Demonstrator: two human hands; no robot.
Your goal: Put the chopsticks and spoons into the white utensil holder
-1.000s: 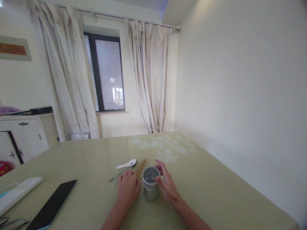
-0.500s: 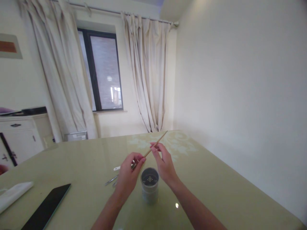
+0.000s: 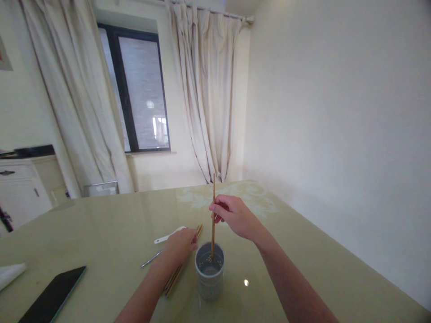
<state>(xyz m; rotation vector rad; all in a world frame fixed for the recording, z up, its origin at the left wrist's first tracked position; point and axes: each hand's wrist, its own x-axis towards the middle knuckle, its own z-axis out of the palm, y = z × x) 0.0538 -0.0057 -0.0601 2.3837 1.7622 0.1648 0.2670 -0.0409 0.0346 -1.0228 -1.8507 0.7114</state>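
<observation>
My right hand [image 3: 234,216] pinches a wooden chopstick [image 3: 213,229] that stands nearly upright, its lower end inside a grey cylindrical holder [image 3: 210,285]. The holder is upright, with small drain holes showing in its floor. Left of it, my left hand [image 3: 182,246] is low over the table with curled fingers on several chopsticks [image 3: 173,281] lying in a bundle; the hand hides their middle. Beyond that hand lies a white spoon [image 3: 163,239], partly covered. A thin metal utensil [image 3: 151,259] lies beside my left wrist, its other end hidden.
A dark tablet-like slab [image 3: 54,294] and a white object [image 3: 11,274] lie on the left of the glossy green table [image 3: 303,278]. A wall [image 3: 336,134] runs along the table's right edge. Curtains [image 3: 208,98] and a window [image 3: 143,94] are behind it.
The chopstick has gone from slanting between both hands to upright in my right hand, its lower end in the holder. My left hand has let go of it and moved down to the bundle.
</observation>
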